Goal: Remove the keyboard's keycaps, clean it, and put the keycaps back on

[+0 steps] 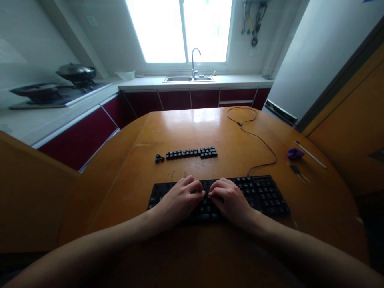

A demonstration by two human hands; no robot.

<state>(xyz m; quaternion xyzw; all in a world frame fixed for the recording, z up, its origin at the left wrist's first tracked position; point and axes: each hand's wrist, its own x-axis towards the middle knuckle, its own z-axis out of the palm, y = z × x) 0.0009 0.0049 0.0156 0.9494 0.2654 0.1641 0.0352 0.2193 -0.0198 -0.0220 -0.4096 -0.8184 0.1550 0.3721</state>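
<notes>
A black keyboard [261,196] lies on the wooden table, with keycaps gone from part of its upper rows. Over its middle, my left hand [187,196] is closed, thumb and fingers pinched together. My right hand [229,197] faces it a short gap away, also in a pinch above the keys. Whatever sits between the fingertips is hidden or too small to name. Beyond the keyboard, loose black keycaps [192,153] stand in rows, and a few more keycaps [159,159] form a small cluster to their left.
The keyboard's cable [264,143] curves to the table's far right. At the right lie a purple cloth [295,153], a thin white stick [312,155] and a small puller-like tool with wire prongs [295,169]. Past the table [120,176] are a sink [180,79], a stove and a fridge.
</notes>
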